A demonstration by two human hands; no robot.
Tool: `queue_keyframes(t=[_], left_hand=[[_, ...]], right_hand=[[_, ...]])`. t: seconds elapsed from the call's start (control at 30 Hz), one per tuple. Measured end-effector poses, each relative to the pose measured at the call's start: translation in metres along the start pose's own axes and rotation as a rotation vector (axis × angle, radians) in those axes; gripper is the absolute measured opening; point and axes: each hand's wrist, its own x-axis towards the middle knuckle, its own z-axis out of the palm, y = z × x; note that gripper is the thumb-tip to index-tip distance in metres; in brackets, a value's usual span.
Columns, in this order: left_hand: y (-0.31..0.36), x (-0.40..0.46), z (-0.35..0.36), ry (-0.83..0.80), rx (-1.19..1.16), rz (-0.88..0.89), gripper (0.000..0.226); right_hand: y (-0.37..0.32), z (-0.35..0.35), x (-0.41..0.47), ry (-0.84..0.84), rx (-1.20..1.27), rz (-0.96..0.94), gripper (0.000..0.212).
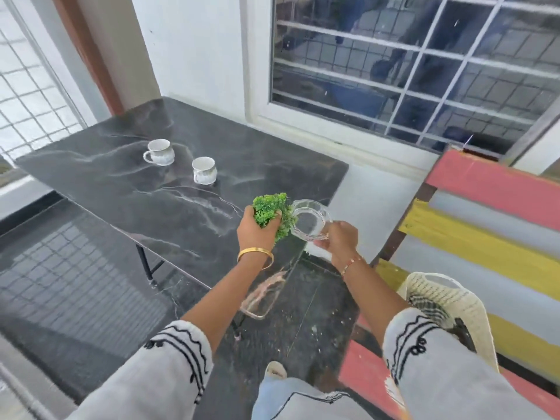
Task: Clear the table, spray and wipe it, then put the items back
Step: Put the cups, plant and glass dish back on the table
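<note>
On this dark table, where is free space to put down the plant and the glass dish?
The table is bare left of the two white cups and between them and the hands. The near right corner is crowded: left hand grips the plant, right hand the glass dish.

No readable text anywhere

We find no words, labels, brand marks or numbers that we can read on the worktop [127, 177], on either white cup [159, 152], on the clear glass dish [309, 221] or on the striped bench [491, 213]; the black marks on the grey sleeves [181, 353] are wavy embroidery, not letters.
</note>
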Motion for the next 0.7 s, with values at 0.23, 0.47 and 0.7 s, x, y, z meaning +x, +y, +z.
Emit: queue_keyframes(t=[0.23, 0.47, 0.7], left_hand=[[0.007, 0.093, 0.01, -0.04, 0.049, -0.045, 0.029], [0.015, 0.167, 0.022, -0.091, 0.06, -0.05, 0.023], [0.008, 0.236, 0.042, -0.204, 0.054, -0.093, 0.031]], right_hand=[[-0.029, 0.059, 0.051, 0.04, 0.05, 0.05, 0.013], [-0.047, 0.095, 0.099, 0.173, 0.142, 0.104, 0.017], [-0.056, 0.129, 0.141, 0.307, 0.194, 0.12, 0.009]])
